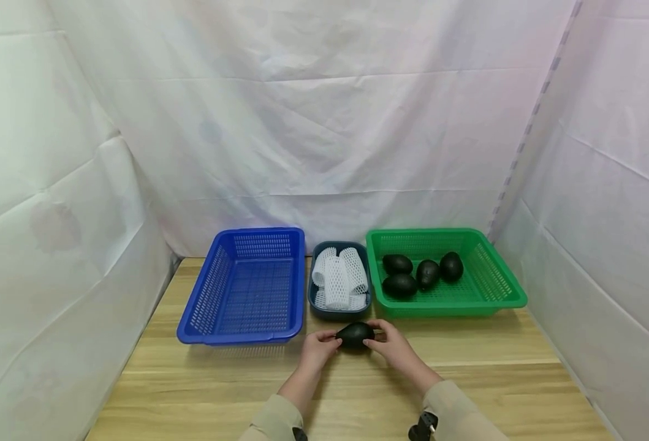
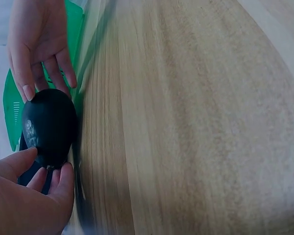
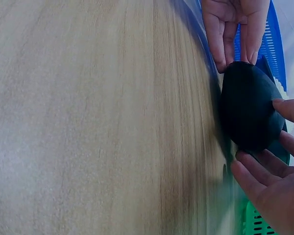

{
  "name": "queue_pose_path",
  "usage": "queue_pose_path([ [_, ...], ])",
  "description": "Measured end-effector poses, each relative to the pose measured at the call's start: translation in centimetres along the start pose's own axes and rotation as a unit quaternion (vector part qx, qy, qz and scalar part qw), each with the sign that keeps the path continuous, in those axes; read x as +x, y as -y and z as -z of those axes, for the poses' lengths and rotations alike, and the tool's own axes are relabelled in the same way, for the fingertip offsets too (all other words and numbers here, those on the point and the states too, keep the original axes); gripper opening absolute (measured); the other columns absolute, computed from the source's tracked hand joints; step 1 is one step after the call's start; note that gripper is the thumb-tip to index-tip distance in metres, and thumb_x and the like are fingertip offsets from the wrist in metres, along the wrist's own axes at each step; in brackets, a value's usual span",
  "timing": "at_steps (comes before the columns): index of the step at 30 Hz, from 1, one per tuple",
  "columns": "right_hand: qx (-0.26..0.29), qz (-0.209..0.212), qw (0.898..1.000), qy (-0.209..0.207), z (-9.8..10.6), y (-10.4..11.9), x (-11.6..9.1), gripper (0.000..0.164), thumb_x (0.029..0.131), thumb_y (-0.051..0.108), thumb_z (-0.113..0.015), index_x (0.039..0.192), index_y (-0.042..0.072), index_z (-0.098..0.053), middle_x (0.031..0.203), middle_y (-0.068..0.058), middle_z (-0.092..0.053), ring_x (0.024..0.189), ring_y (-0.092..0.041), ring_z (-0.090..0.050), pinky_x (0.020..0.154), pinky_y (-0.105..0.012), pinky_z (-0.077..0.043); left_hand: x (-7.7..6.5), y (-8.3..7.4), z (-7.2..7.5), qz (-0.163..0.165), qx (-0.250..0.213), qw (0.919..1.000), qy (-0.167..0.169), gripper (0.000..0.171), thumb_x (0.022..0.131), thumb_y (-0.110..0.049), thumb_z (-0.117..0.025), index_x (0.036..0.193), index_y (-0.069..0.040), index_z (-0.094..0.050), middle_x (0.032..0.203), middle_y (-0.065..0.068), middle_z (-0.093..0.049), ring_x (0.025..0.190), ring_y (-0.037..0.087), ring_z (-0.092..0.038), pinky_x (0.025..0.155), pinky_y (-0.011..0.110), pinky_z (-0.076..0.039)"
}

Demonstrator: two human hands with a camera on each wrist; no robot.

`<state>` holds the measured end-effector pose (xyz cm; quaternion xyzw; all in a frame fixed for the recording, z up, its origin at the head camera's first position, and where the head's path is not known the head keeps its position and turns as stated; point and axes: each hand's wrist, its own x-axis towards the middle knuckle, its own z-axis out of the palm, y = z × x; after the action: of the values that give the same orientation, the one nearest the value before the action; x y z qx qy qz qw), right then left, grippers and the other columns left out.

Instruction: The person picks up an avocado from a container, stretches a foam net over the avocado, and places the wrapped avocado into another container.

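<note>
A dark avocado lies on its side between the two hands, just in front of the small bin. My left hand pinches its narrower end between thumb and fingers. At the rounder end, my right hand holds it with thumb and fingertips. Seen from the left wrist, the avocado has a shiny patch on its skin. In the right wrist view the fingers of the right hand curve round the near end of the avocado. Whether it touches the table is hard to tell.
A blue basket stands at the left with nothing in it. White foam net sleeves fill a small dark bin in the middle. At the right, a green basket holds several avocados. White cloth hangs behind the wooden table.
</note>
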<state>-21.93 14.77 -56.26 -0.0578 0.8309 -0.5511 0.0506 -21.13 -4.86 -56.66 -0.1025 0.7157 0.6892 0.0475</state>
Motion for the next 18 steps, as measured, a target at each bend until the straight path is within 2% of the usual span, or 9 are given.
queue_pose_path([
  [12, -0.024, 0.004, 1.0, 0.004, 0.3, 0.4, -0.1, 0.04, 0.086, 0.01, -0.074, 0.123, 0.001, -0.06, 0.124, -0.016, -0.058, 0.101, -0.031, -0.062, 0.083, -0.042, -0.053, 0.0, -0.1, 0.9, 0.003, 0.011, 0.9999, 0.002, 0.029, 0.083, 0.003, -0.07, 0.109, 0.015, -0.065, 0.094, 0.016, -0.068, 0.081, 0.018, -0.064, 0.072, 0.034, -0.057],
  [15, -0.047, 0.011, 0.999, 0.005, 0.4, 0.6, -0.2, 0.04, 0.087, 0.01, -0.074, 0.124, 0.002, -0.06, 0.124, -0.014, -0.058, 0.104, -0.032, -0.061, 0.086, -0.045, -0.052, 0.1, -0.1, 1.0, -0.005, 0.043, 0.9991, -0.005, 0.027, 0.084, 0.001, -0.071, 0.108, 0.012, -0.067, 0.094, 0.015, -0.068, 0.086, 0.021, -0.063, 0.074, 0.033, -0.056],
  [18, -0.086, 0.033, 0.996, 0.007, 0.7, 1.0, -0.3, 0.041, 0.086, 0.01, -0.074, 0.124, 0.003, -0.061, 0.122, -0.012, -0.057, 0.106, -0.033, -0.06, 0.088, -0.048, -0.051, 0.0, 0.0, 1.3, -0.034, 0.091, 0.9952, -0.014, 0.024, 0.083, -0.001, -0.073, 0.105, 0.009, -0.069, 0.094, 0.014, -0.069, 0.09, 0.026, -0.064, 0.075, 0.034, -0.055],
])
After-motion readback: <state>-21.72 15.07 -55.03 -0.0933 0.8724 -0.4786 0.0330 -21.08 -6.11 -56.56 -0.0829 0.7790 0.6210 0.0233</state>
